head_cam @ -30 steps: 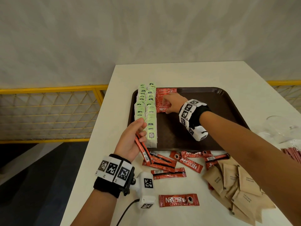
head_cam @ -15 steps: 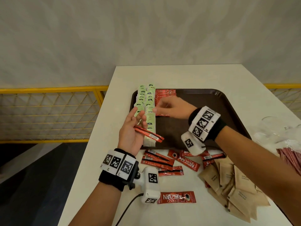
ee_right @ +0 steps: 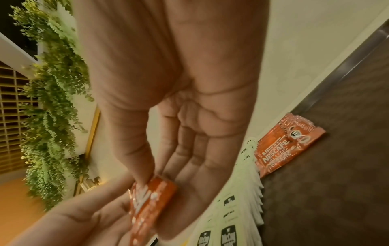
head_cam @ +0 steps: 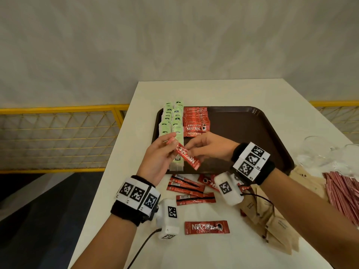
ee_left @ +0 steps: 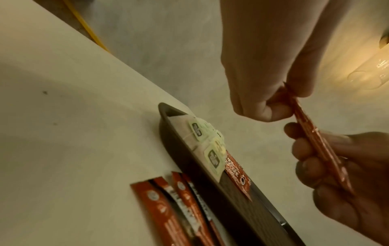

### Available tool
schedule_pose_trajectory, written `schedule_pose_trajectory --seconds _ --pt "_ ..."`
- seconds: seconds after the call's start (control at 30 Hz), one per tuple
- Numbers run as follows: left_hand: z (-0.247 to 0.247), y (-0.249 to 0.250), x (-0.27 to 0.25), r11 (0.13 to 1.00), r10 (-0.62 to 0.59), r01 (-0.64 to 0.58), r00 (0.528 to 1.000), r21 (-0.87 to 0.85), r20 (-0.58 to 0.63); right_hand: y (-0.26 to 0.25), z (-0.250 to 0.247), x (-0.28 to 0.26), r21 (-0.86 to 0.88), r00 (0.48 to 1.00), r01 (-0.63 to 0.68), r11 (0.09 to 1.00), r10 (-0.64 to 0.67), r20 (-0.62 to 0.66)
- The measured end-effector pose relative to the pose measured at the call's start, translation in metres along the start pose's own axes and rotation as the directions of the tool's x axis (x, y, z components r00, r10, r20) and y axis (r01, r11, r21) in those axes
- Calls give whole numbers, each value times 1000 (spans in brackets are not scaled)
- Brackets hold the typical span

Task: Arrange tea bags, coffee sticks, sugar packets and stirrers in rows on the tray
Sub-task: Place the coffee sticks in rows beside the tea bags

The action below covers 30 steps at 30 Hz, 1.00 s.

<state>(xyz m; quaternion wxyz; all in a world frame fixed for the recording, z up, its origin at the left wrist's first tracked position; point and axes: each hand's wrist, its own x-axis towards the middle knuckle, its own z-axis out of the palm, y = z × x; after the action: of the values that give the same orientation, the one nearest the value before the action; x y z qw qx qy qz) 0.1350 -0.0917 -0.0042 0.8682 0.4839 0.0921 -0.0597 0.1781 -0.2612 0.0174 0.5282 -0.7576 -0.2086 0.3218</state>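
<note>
Over the brown tray's [head_cam: 242, 133] near left corner, my left hand [head_cam: 170, 147] grips a small bunch of red coffee sticks [head_cam: 189, 159]. My right hand [head_cam: 190, 150] pinches the upper end of one stick in that bunch. In the left wrist view my right hand [ee_left: 282, 103] holds the stick's [ee_left: 311, 141] top while my left fingers [ee_left: 303, 149] curl round it. The right wrist view shows my thumb and fingers [ee_right: 147, 174] on the stick [ee_right: 150, 198]. On the tray lie two rows of green tea bags [head_cam: 172, 121] and a row of coffee sticks [head_cam: 196, 121].
Loose coffee sticks [head_cam: 186, 187] lie on the white table in front of the tray, and one more [head_cam: 206, 227] lies nearer me. Brown sugar packets [head_cam: 275, 224] are heaped at the front right. Red-striped stirrers [head_cam: 342, 191] and clear glasses [head_cam: 318, 152] are at the far right.
My right hand left the coffee row on the tray, drew back to my left hand and took hold of a stick there. My left hand turned the bunch towards it.
</note>
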Motion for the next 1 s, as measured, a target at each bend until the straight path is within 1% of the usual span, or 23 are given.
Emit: schedule_pose_trajectory --seconds 0.1,0.2,0.23,0.3,0.37,0.43,0.5,0.57,0.6,0.67,0.7,0.73,0.77,0.8,0.83,0.87,0.9,0.93,1.0 --pt "-3 -2 -1 1000 -15 15 999 -2 -49 -1 0 -4 32 999 -21 999 21 26" --pt "-3 -3 0 1000 -5 5 997 3 -71 -2 -2 -5 -41 1000 -15 999 15 13" --pt "-2 -3 0 1000 4 -2 998 26 -70 -3 -2 -5 -77 1000 -13 997 13 4" --pt "0 -1 1 991 34 -27 998 129 -57 -4 -2 -5 -135 1000 -7 991 5 -16" --pt "6 0 0 969 74 -63 996 241 -38 -4 -2 -3 -135 999 11 991 -16 -36" --pt "10 1 1 954 87 -76 996 290 -28 -4 -2 0 -67 997 25 997 -29 -73" --pt "10 1 1 944 33 -24 999 328 -20 -5 -4 3 110 992 36 993 -22 -125" --pt "7 -1 0 931 -34 38 999 362 -17 -5 -6 6 309 986 44 950 9 -169" --pt "6 -2 0 932 -45 49 999 359 -20 -4 -8 6 365 983 45 930 25 -184" --pt "3 -2 -2 941 -34 43 999 335 -34 -2 -9 7 406 976 30 913 60 -208" --pt "2 -1 -2 944 -27 39 999 327 -40 0 -9 8 391 970 19 920 77 -230" --pt "1 0 -1 945 -22 36 999 326 -46 2 -10 8 324 959 19 946 75 -274" --pt "0 1 -1 941 -19 35 999 337 -50 2 -10 9 187 941 28 982 37 -335" --pt "-1 2 1 931 -18 35 999 363 -50 2 -12 9 -6 921 41 999 -40 -388" --pt "-1 3 2 916 -18 35 999 400 -45 2 -12 8 -207 905 60 977 -141 -401" --pt "-1 3 3 899 -19 32 999 437 -34 0 -13 8 -372 901 83 925 -229 -369" --pt "-1 3 4 881 -18 27 1000 472 -23 -2 -13 8 -490 909 97 866 -278 -311" --pt "0 3 5 866 -15 20 1000 500 -13 -4 -13 8 -559 922 101 823 -288 -258" --pt "0 4 7 838 0 3 1000 546 -6 -7 -14 8 -586 945 83 806 -251 -211"
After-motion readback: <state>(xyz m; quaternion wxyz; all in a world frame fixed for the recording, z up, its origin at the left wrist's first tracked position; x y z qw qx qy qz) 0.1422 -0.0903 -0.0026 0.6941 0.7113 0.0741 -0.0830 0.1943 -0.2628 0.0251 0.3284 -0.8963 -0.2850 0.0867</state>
